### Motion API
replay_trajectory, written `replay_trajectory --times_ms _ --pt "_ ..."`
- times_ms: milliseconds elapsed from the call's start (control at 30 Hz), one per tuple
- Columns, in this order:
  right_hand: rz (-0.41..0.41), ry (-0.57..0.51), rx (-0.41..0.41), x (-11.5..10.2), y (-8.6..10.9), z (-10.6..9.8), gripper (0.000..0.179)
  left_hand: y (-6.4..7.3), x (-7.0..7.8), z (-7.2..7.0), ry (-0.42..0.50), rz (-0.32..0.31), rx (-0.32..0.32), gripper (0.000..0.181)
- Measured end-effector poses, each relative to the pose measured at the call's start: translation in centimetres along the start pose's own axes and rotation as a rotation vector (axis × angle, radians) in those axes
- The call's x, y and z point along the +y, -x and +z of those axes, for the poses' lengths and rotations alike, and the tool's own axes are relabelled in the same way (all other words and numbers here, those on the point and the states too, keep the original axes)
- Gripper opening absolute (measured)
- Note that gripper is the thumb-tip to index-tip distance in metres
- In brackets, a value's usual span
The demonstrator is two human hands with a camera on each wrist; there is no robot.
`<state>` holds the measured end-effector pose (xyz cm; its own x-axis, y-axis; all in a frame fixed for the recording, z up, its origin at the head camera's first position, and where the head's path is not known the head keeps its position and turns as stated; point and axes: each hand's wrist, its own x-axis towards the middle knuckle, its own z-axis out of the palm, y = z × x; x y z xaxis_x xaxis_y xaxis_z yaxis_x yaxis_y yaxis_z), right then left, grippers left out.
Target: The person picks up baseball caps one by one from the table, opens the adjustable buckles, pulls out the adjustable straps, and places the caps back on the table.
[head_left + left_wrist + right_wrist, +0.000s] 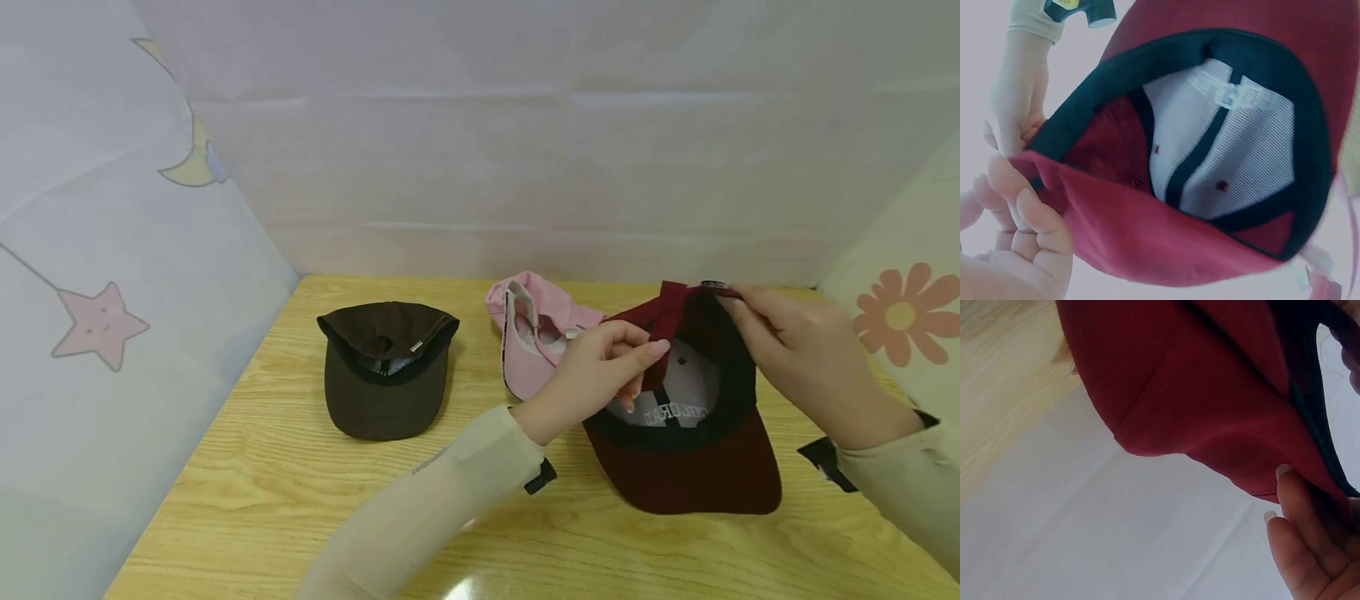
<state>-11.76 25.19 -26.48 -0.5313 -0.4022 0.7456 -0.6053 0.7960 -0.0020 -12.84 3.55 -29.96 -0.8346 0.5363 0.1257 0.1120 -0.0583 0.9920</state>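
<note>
A dark red baseball cap (690,483) is held up at the right, brim toward me and its inside showing, with a pale lining and a black sweatband. My left hand (600,367) pinches the red strap (667,312) at the cap's back left. With thumb and fingers, my right hand (813,354) grips the rim at the back right. In the left wrist view, the left fingers (1029,212) curl at the red edge close to the right hand (1019,100). The right wrist view shows the outside of the crown, with fingers (1300,512) against it.
A pink cap (547,300) lies on the wooden table (247,467) behind my left hand, partly covered by it. Farther left, a dark brown cap (386,408) lies with its brim toward me. Pale sheets (450,167) enclose the table at back and sides.
</note>
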Motion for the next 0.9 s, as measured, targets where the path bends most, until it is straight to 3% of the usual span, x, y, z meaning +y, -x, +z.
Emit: replay_trajectory --times_ms 133,233,367,433,500,667,900 --pt "0.027 -0.001 0.011 0.2 0.1 0.0 0.069 0.4 -0.5 -0.6 0.011 0.011 0.009 0.019" --pt "0.047 0.0 0.001 0.1 0.2 -0.2 0.051 0.6 -1.0 -0.9 -0.056 0.0 0.037 0.026" --pt "0.075 -0.001 -0.017 0.0 0.2 -0.4 0.025 0.8 -1.8 -1.3 -0.213 0.009 0.158 0.037" --pt "0.075 -0.002 -0.013 0.1 0.2 -0.5 0.028 0.8 -2.3 -1.6 -0.279 0.013 0.219 0.045" --pt "0.075 -0.003 -0.009 0.1 0.2 -0.5 0.03 0.9 -2.7 -1.8 -0.317 -0.014 0.242 0.056" --pt "0.08 -0.004 0.001 0.1 0.2 -0.5 0.032 1.2 -3.8 -2.3 -0.333 -0.157 0.176 0.08" --pt "0.115 -0.002 -0.009 0.1 0.4 -0.5 0.014 1.5 -5.5 -2.6 -0.194 -0.252 0.111 0.078"
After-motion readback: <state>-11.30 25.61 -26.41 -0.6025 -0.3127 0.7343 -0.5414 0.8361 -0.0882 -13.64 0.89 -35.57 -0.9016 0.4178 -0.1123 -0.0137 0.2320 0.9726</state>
